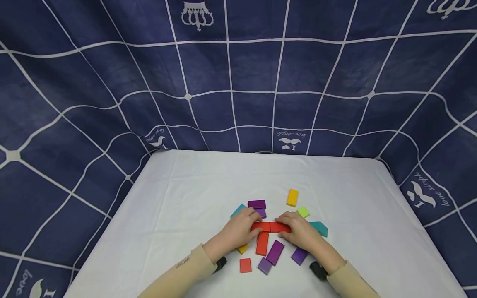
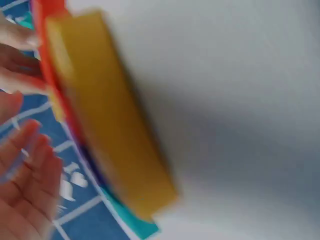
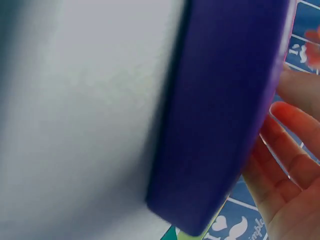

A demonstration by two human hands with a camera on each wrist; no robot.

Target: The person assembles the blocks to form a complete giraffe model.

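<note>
Two red blocks lie end to end in the head view, the left red block (image 1: 262, 227) meeting the right red block (image 1: 278, 227). A third red block (image 1: 262, 244) stretches toward the person below them. My left hand (image 1: 240, 227) is around the left block's outer end; in the left wrist view its fingers (image 2: 32, 170) look loosely extended and apart from the blocks. My right hand (image 1: 299, 231) has thumb and fingers on opposite sides of the right red block, seemingly pinching it. Its fingertips are partly hidden behind a purple block (image 3: 220, 115) in the right wrist view.
Around the hands lie a yellow block (image 1: 292, 198), a lime block (image 1: 303, 212), a teal block (image 1: 319, 228), a blue block (image 1: 238, 210), several purple blocks (image 1: 275, 252) and a red square block (image 1: 245, 265). A yellow block (image 2: 110, 115) fills much of the left wrist view.
</note>
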